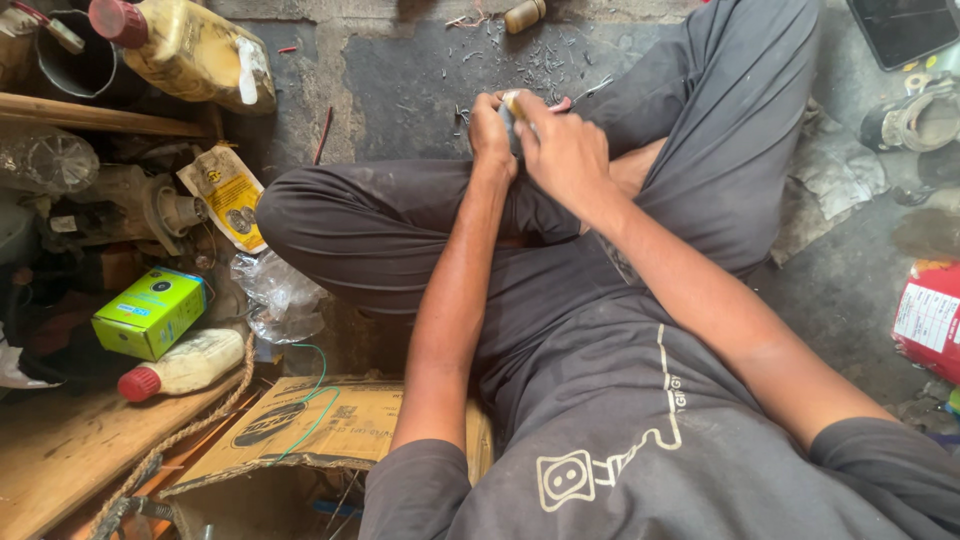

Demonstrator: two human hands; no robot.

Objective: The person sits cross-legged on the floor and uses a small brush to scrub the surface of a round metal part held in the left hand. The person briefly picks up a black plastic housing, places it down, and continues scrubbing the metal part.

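Person seated cross-legged on a stained concrete floor, dark trousers and dark shirt, both hands raised over the knees. Left hand and right hand meet around a small pale object pinched between them, out past the crossed shins; fingers of both are curled narrow and close on it, the right seemingly wrapped over the top. A thin tool with a pink handle pokes out beside the right hand; which hand grips it cannot be told. Risks, as a judgement: the piece is small and held in mid-air, so a slip could drop it among the metal shavings scattered on the floor, where it would be hard to find; a tool tip working so near bare fingertips could nick them. Clutter presses in on the left: yellow oil jug, green box, white bottle with red cap, torn cardboard. Hidden: the object's shape and most of its surface, the tool's working end, fingertips of both hands. The red packet at right is cut off.
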